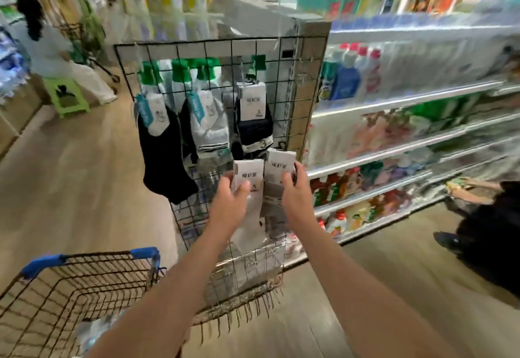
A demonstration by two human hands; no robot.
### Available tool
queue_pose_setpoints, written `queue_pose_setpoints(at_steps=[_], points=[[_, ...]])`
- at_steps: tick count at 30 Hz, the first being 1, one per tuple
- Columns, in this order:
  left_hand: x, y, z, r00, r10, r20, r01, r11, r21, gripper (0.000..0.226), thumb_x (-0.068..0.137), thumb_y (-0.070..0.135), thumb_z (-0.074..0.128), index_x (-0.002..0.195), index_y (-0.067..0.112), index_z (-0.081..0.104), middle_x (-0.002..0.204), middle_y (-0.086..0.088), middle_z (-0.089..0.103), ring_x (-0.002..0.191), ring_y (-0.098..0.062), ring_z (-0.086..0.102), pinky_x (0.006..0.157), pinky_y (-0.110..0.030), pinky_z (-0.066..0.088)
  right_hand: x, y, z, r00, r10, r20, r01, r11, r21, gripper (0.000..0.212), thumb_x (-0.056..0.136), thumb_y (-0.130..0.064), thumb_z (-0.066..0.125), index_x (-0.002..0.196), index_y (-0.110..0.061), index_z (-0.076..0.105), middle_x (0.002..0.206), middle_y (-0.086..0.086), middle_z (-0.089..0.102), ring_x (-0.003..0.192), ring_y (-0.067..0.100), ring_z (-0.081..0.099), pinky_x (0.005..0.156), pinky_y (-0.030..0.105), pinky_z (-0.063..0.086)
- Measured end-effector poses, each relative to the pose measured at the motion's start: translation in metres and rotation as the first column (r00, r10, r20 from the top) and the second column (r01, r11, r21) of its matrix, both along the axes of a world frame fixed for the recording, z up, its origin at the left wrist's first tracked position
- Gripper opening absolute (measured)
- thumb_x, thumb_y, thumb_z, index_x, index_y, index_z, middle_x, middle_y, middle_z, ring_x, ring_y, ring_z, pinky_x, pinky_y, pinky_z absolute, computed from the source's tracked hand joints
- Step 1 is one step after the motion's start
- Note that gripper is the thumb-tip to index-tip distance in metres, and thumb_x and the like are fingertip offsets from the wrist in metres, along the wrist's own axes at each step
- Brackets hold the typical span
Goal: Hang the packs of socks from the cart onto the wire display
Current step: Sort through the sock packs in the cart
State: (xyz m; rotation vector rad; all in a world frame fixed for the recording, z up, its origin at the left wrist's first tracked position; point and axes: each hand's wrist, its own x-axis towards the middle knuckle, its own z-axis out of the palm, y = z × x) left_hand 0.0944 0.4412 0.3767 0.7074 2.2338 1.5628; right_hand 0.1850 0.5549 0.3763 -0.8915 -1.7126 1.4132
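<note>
A black wire display (284, 56) stands on the end of a shelf unit, with several sock packs hung on it: black socks (161, 158), grey striped socks (209, 129) and navy socks (254, 129). My left hand (232, 200) grips a white-carded sock pack (249, 173) low against the grid. My right hand (295, 191) holds a second carded pack (280, 166) beside it, its black hook near the wire. The cart (84, 281), with blue corner guards, is at the lower left; a clear-wrapped pack (95, 326) lies inside it.
Shelves of bottles (349, 76) and packets run along the right. A person in dark clothes (489, 234) crouches at the right on the wooden floor. Another person (56, 51) sits by a green stool (67, 96) at the far left. The picture is motion-blurred.
</note>
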Motion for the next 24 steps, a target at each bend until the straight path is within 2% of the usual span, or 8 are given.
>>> queue_pose_setpoints(at_steps=[3,5,7,11,15,18,21,24], points=[[-0.007,0.028,0.020,0.997,-0.047,-0.062,0.048,0.999,0.024,0.045,0.102,0.042,0.051,0.140,0.021,0.040,0.120,0.005,0.056,0.110,-0.018,0.054,0.093,-0.034,0.043,-0.002,0.025,0.022,0.997,-0.061,-0.045,0.059,0.998,-0.028,0.041,0.107,-0.026,0.039,0.148,-0.030,0.039,0.133,-0.008,0.053,0.120,0.011,0.052,0.102,0.032,0.045],[-0.007,0.051,0.032,0.994,-0.068,-0.089,0.072,0.997,0.040,0.031,0.103,0.036,0.052,0.130,0.023,0.043,0.106,0.014,0.054,0.101,-0.012,0.053,0.082,-0.026,0.041,0.000,0.047,0.034,0.992,-0.098,-0.079,0.095,0.995,-0.035,0.030,0.107,-0.026,0.039,0.136,-0.031,0.044,0.120,-0.005,0.059,0.104,0.008,0.059,0.082,0.024,0.050],[-0.009,0.063,0.041,0.993,-0.079,-0.083,0.085,0.994,0.070,0.023,0.103,0.032,0.053,0.123,0.026,0.042,0.101,0.019,0.050,0.098,-0.008,0.051,0.080,-0.022,0.037,-0.002,0.061,0.043,0.992,-0.101,-0.078,0.099,0.995,-0.020,0.025,0.107,-0.024,0.039,0.131,-0.031,0.044,0.112,-0.007,0.059,0.095,0.002,0.057,0.072,0.018,0.043],[-0.016,0.101,0.057,0.992,-0.062,-0.111,0.073,0.993,0.095,0.048,0.103,0.034,0.053,0.145,0.016,0.039,0.125,0.007,0.048,0.115,-0.008,0.045,0.092,-0.025,0.033,-0.010,0.102,0.062,0.990,-0.114,-0.084,0.117,0.992,0.041,0.033,0.107,-0.019,0.039,0.140,-0.020,0.045,0.117,-0.006,0.057,0.106,0.011,0.057,0.077,0.019,0.042],[-0.029,0.131,0.066,0.995,-0.034,-0.089,0.043,0.994,0.102,0.058,0.101,0.040,0.054,0.151,0.018,0.034,0.144,0.001,0.048,0.127,-0.013,0.045,0.098,-0.027,0.033,-0.025,0.139,0.079,0.990,-0.100,-0.095,0.103,0.994,0.027,0.034,0.107,-0.016,0.039,0.140,-0.018,0.045,0.114,-0.011,0.056,0.102,-0.001,0.057,0.077,0.012,0.045],[-0.040,0.146,0.070,0.997,-0.016,-0.072,0.025,0.991,0.134,0.057,0.100,0.041,0.057,0.149,0.019,0.038,0.138,0.006,0.051,0.125,-0.011,0.046,0.099,-0.029,0.036,-0.035,0.158,0.087,0.987,-0.088,-0.133,0.090,0.996,0.005,0.039,0.106,-0.017,0.040,0.145,-0.019,0.043,0.129,-0.003,0.058,0.117,0.014,0.058,0.094,0.032,0.052],[-0.048,0.156,0.071,0.999,0.002,-0.053,0.005,0.990,0.143,0.058,0.097,0.047,0.058,0.144,0.016,0.045,0.134,0.004,0.058,0.124,-0.018,0.054,0.102,-0.037,0.045,-0.043,0.169,0.098,0.989,-0.031,-0.145,0.035,0.999,0.021,0.039,0.106,-0.016,0.040,0.145,-0.022,0.042,0.126,-0.007,0.055,0.113,0.010,0.057,0.089,0.027,0.052],[-0.050,0.161,0.072,0.998,0.002,-0.066,0.006,0.992,0.127,0.043,0.099,0.043,0.057,0.131,0.015,0.051,0.118,0.004,0.062,0.109,-0.017,0.059,0.084,-0.032,0.045,-0.051,0.174,0.104,0.988,0.008,-0.156,0.002,0.998,0.064,0.037,0.106,-0.015,0.041,0.142,-0.023,0.045,0.125,-0.006,0.057,0.110,0.009,0.059,0.091,0.031,0.056]])
